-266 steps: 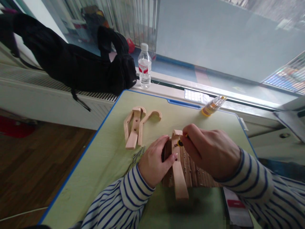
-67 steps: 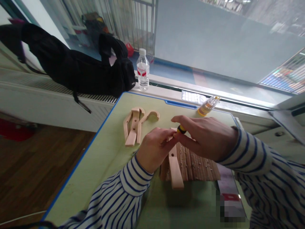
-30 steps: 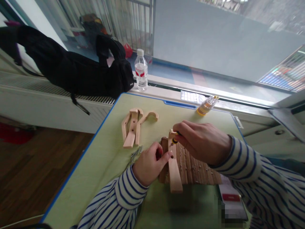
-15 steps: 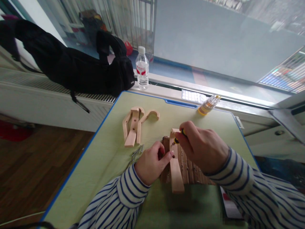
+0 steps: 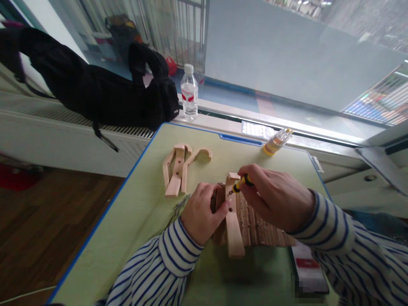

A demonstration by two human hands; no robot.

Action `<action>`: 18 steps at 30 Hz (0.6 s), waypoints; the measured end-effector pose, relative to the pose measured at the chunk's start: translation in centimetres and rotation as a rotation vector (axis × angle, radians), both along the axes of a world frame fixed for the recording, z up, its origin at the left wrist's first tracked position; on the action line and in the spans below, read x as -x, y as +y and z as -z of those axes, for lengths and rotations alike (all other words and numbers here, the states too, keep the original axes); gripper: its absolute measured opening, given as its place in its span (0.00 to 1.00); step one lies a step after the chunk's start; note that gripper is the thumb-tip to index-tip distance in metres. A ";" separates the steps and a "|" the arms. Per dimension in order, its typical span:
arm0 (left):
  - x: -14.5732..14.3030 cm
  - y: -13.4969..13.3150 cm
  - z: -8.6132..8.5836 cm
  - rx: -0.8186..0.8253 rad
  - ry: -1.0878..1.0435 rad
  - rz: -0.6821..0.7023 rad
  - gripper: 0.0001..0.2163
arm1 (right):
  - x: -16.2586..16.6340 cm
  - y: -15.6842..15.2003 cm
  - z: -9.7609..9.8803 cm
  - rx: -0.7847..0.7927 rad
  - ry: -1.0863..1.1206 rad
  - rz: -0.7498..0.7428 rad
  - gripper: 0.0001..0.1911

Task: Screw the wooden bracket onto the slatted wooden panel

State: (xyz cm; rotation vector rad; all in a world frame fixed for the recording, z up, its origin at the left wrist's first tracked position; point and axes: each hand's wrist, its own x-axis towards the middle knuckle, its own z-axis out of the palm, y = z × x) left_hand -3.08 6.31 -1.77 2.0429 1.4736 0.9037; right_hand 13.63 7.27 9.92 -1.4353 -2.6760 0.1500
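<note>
A pale wooden hook [image 5: 234, 236] lies across a brown ridged wooden board [image 5: 255, 227] dotted with small holes. My left hand [image 5: 204, 212] grips the board's left edge, its thumb pressed on the hook beside the lower hole. In my right hand [image 5: 277, 195] is a yellow and black screwdriver [image 5: 244, 182], slanting down to the left. Its tip meets the hook at the upper hole; whether a screw sits there is too small to tell. To the left, several more wooden hooks [image 5: 178, 172] lie together, and some screws [image 5: 180, 206] rest behind my left hand.
A phone [image 5: 308, 265] lies by my right forearm on the pale green table [image 5: 127, 221] with a blue edge. A clear bottle with a yellow base [image 5: 276, 142] stands at the far edge. Beyond are a water bottle [image 5: 190, 95] and a black bag [image 5: 105, 93] on the sill.
My right hand has shifted slightly right and back, showing more of the screwdriver's handle. More of the phone is uncovered. My left hand's fingers have moved a little over the board's edge.
</note>
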 end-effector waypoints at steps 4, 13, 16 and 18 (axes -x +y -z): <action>0.0 0.2 0.6 -0.059 0.027 0.038 0.20 | 0.0 0.5 0.1 -0.025 -0.007 -0.084 0.15; 0.2 0.4 0.7 0.070 -0.102 0.107 0.19 | 0.2 1.2 0.0 -0.063 -0.089 -0.135 0.12; 0.2 0.5 0.6 0.068 -0.123 0.098 0.19 | 0.2 1.1 0.5 -0.106 -0.040 -0.137 0.12; 0.2 0.5 0.7 0.069 -0.130 0.101 0.19 | 0.2 0.9 0.8 -0.114 -0.014 -0.133 0.11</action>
